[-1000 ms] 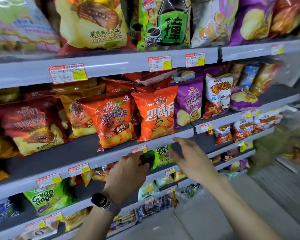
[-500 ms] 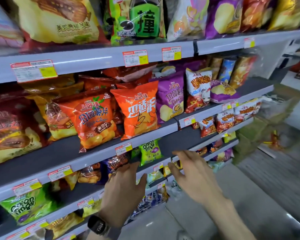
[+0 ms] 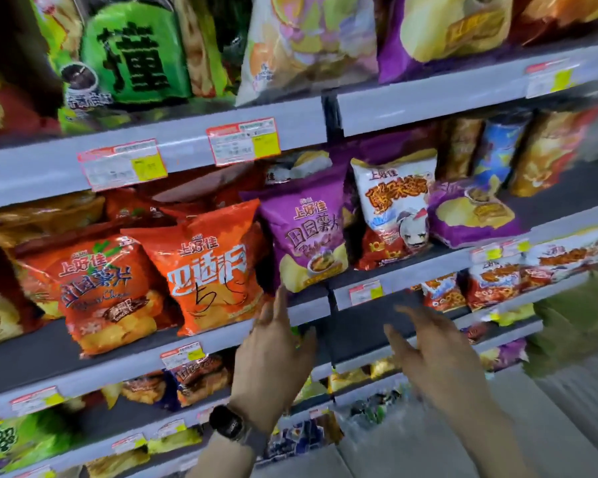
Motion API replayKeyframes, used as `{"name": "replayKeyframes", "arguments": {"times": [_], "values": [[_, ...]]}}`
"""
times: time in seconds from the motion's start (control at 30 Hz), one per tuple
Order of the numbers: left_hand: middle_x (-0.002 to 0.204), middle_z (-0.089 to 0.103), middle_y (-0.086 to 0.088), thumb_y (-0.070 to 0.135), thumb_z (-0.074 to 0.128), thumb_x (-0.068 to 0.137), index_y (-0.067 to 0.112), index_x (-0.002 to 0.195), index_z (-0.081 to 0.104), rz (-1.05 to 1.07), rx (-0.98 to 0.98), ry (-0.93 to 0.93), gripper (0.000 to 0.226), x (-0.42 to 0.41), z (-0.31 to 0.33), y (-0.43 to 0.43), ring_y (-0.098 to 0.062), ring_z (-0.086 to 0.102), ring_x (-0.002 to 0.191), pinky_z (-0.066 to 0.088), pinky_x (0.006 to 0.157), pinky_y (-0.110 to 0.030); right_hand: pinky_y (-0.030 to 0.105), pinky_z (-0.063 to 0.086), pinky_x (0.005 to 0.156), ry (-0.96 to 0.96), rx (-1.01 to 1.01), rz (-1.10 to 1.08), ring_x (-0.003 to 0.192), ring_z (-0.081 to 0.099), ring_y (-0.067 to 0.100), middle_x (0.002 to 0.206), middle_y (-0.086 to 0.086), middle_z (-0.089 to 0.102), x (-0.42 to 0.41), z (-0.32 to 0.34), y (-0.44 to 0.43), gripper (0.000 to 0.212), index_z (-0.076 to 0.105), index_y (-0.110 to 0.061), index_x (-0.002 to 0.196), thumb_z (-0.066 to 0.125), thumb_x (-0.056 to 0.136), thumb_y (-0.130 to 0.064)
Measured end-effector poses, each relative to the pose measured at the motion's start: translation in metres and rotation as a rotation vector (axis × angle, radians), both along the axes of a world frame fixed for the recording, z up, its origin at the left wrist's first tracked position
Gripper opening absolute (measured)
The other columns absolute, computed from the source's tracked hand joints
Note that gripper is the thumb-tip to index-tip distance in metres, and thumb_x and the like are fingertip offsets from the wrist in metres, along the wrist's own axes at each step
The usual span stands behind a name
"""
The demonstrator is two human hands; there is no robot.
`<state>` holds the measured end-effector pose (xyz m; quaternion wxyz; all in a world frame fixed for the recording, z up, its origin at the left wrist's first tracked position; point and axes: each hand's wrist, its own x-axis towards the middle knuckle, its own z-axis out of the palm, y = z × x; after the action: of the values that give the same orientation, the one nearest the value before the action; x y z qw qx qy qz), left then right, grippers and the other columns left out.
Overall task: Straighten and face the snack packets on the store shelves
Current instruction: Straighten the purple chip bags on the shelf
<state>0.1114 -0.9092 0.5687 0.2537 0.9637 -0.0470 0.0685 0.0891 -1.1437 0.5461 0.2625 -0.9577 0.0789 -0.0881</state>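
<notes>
Both empty and spread wide, my left hand (image 3: 273,360) and right hand (image 3: 439,363) are rising since the earlier frame, left fingertips (image 3: 281,300) nearing the purple packet (image 3: 308,232)

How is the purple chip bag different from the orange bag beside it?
The purple bag pictures chips and a bowl; the orange bag shows white letters with black scribbles. The purple bag sits right of the orange bag. Both stand on one shelf, facing out.

Both hands, left hand (image 3: 273,353) and right hand (image 3: 435,360), hover empty with fingers straight before the shelf's front edge (image 3: 311,310), below the purple chip packet (image 3: 308,232).
</notes>
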Motion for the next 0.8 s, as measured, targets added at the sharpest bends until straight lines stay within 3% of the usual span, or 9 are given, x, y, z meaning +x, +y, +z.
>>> {"name": "replayKeyframes", "arguments": {"times": [0.1,0.2,0.37,0.43,0.53,0.67,0.73,0.8], "values": [[0.169,0.027,-0.005,0.043,0.065,0.100,0.014,0.168,0.008,0.056,-0.114,-0.047,0.094,0.026,0.003,-0.030,-0.027,0.028,0.154,0.039,0.115,-0.037,0.044,0.057,0.090,-0.047,0.061,0.053,0.122,0.061,0.028,0.136,0.003,0.063,0.039,0.004,-0.040,0.048,0.057,-0.023,0.141,0.061,0.098,-0.044],[0.173,0.016,-0.007,0.041,0.069,0.098,0.012,0.168,0.002,0.166,-0.234,-0.019,0.101,0.046,0.003,-0.047,-0.025,0.018,0.159,0.027,0.121,-0.034,0.042,0.050,0.099,-0.114,0.172,0.062,0.129,0.056,0.028,0.145,0.004,0.057,0.075,0.005,-0.062,0.056,0.047,-0.020,0.150,0.062,0.100,-0.041],[0.171,0.022,-0.015,0.037,0.074,0.095,0.005,0.167,0.001,0.296,-0.315,-0.050,0.108,0.069,-0.002,-0.062,-0.031,0.020,0.158,0.023,0.123,-0.037,0.042,0.040,0.115,-0.164,0.475,0.034,0.145,0.041,0.024,0.161,0.002,0.040,0.117,0.007,-0.067,0.076,0.028,-0.019,0.161,0.067,0.099,-0.039],[0.168,0.029,-0.016,0.050,0.074,0.091,0.008,0.167,0.001,0.328,-0.356,-0.053,0.114,0.078,-0.005,-0.063,-0.034,0.029,0.154,0.031,0.123,-0.043,0.038,0.035,0.118,-0.185,0.536,0.037,0.147,0.037,0.023,0.162,0.004,0.036,0.130,0.004,-0.064,0.081,0.025,-0.016,0.162,0.070,0.098,-0.035],[0.152,0.051,-0.014,0.072,0.071,0.082,0.017,0.167,0.006,0.363,-0.431,-0.057,0.121,0.092,-0.009,-0.063,-0.035,0.052,0.137,0.048,0.107,-0.049,0.043,0.033,0.122,-0.200,0.602,0.034,0.147,0.038,0.024,0.161,0.006,0.038,0.144,-0.002,-0.062,0.088,0.022,-0.014,0.163,0.074,0.095,-0.034],[0.140,0.059,-0.005,0.058,0.084,0.079,0.017,0.152,0.034,0.374,-0.511,-0.105,0.098,0.106,-0.014,-0.064,-0.031,0.060,0.126,0.052,0.100,-0.044,0.048,0.036,0.120,-0.145,0.760,0.020,0.143,0.046,0.022,0.155,0.000,0.048,0.163,0.000,-0.064,0.108,0.023,-0.022,0.160,0.080,0.075,-0.056],[0.122,0.068,0.005,0.046,0.090,0.078,0.018,0.144,0.040,0.381,-0.583,-0.138,0.087,0.109,-0.014,-0.067,-0.019,0.067,0.114,0.054,0.090,-0.030,0.049,0.041,0.117,-0.133,0.864,0.006,0.135,0.054,0.019,0.147,-0.003,0.056,0.175,0.003,-0.068,0.116,0.028,-0.023,0.157,0.086,0.061,-0.053],[0.108,0.069,0.017,0.039,0.094,0.075,0.016,0.144,0.039,0.377,-0.642,-0.149,0.091,0.111,-0.011,-0.070,0.002,0.070,0.091,0.051,0.074,-0.010,0.049,0.045,0.114,-0.135,0.936,0.009,0.129,0.060,0.018,0.139,-0.004,0.062,0.183,0.005,-0.074,0.118,0.032,-0.022,0.154,0.092,0.055,-0.044]]}}
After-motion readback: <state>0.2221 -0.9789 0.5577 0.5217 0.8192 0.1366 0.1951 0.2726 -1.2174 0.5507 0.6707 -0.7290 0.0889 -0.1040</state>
